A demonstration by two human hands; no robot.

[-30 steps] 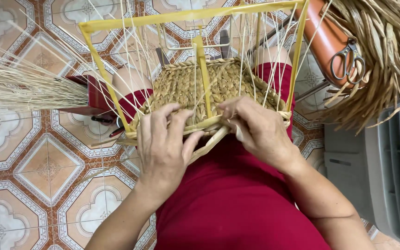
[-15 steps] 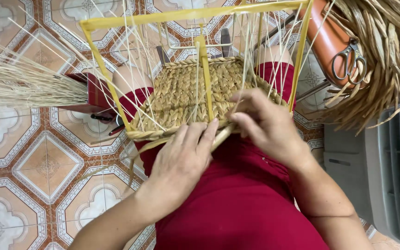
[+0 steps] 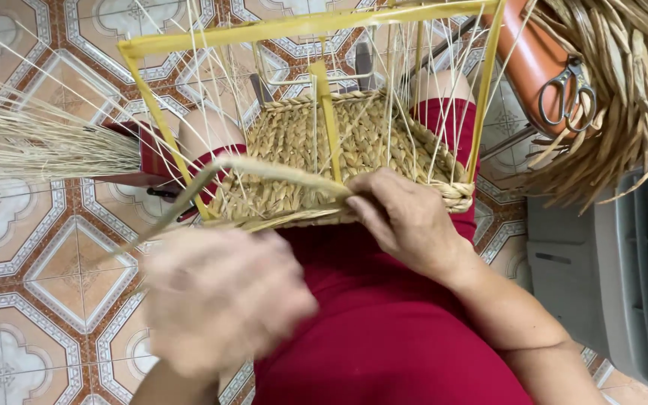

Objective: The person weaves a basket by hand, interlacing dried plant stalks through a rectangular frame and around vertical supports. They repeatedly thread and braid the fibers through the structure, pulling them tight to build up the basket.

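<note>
The yellow frame (image 3: 223,34) rested on the lap, enclosing the woven basket (image 3: 305,154) at centre. The dry straw bundle (image 3: 39,142) lay at nine o'clock. The left hand (image 3: 223,300), at seven o'clock, was blurred; finger state could not be told. The right hand (image 3: 406,217) pinched the straw strand (image 3: 264,166) against the basket's near edge. Scissors (image 3: 568,94) hung at two o'clock.

Right hand (image 3: 406,217) palm down, fingers curled and pinched shut at the fingertips, forearm running back toward the lower right; left hand (image 3: 223,300) nearer the body, motion-blurred, its finger pose unreadable.
</note>
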